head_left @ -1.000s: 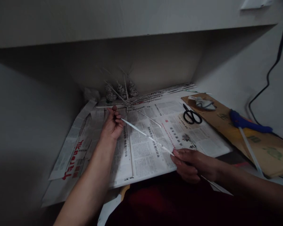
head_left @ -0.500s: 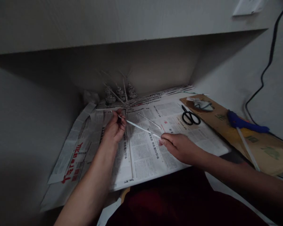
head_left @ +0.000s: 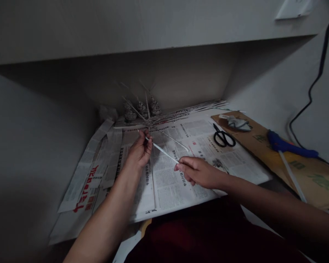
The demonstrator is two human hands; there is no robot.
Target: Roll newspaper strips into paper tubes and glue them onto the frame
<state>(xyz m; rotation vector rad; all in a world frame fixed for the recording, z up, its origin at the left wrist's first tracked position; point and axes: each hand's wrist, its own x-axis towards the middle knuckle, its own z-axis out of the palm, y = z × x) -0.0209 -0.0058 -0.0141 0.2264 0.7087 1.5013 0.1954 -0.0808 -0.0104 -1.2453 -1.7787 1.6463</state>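
Note:
A thin white rolled-paper stick (head_left: 164,152) runs slantwise between my hands, above the newspaper (head_left: 167,193) spread on the table. My left hand (head_left: 141,149) pinches it near its far left end, whose tip pokes out past the fingers. At its nearer end my right hand (head_left: 199,171) is closed round it, thumb on top. Just behind lies a star of crossed paper sticks (head_left: 148,123), with one arm pointing toward my right hand and others sticking up. Three small woven cone shapes (head_left: 155,106) stand at the back.
Black-handled scissors (head_left: 224,138) lie right of my hands. A blue glue gun (head_left: 290,146) rests on brown cardboard (head_left: 312,179), near a small grey bundle (head_left: 238,123). A bunch of paper sticks (head_left: 192,108) lies along the back; newspaper strips (head_left: 79,186) are at left. A panel overhangs the table.
My right hand has shifted left along the stick, closer to my left hand, so less of the stick shows between them. The whole view has moved slightly.

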